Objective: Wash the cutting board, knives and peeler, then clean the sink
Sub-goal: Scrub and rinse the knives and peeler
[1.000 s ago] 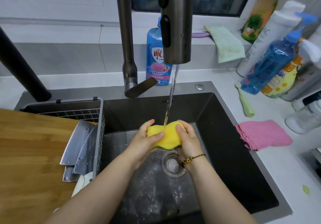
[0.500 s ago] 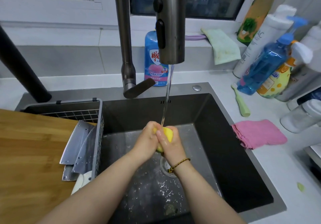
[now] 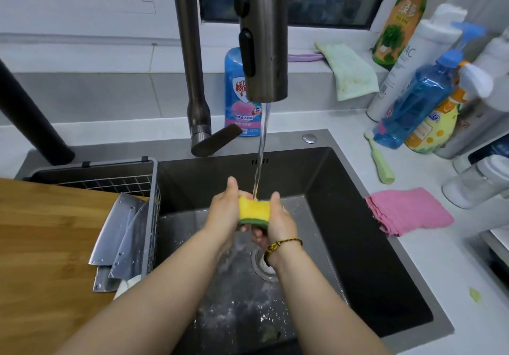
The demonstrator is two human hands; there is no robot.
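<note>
Over the dark steel sink (image 3: 358, 244) I hold a yellow sponge with a green scouring side (image 3: 253, 211) under the running water from the tap (image 3: 263, 38). My left hand (image 3: 224, 211) grips its left end, and my right hand (image 3: 278, 221) grips its right end. The wooden cutting board (image 3: 41, 244) lies to the left of the basin. Steel knives (image 3: 121, 239) lean in the grey drain basket (image 3: 153, 217) at the sink's left side. Suds and bits speckle the sink floor around the drain (image 3: 261, 264).
A blue detergent bottle (image 3: 237, 93) stands behind the tap. On the right counter lie a pink cloth (image 3: 410, 211), a green-handled tool (image 3: 381, 162) and several bottles (image 3: 413, 107). A green cloth (image 3: 349, 74) hangs from the window sill.
Both hands squeezed the sponge into a tight ball half a second ago. Now they have spread apart and the sponge has opened out again, its green side showing below.
</note>
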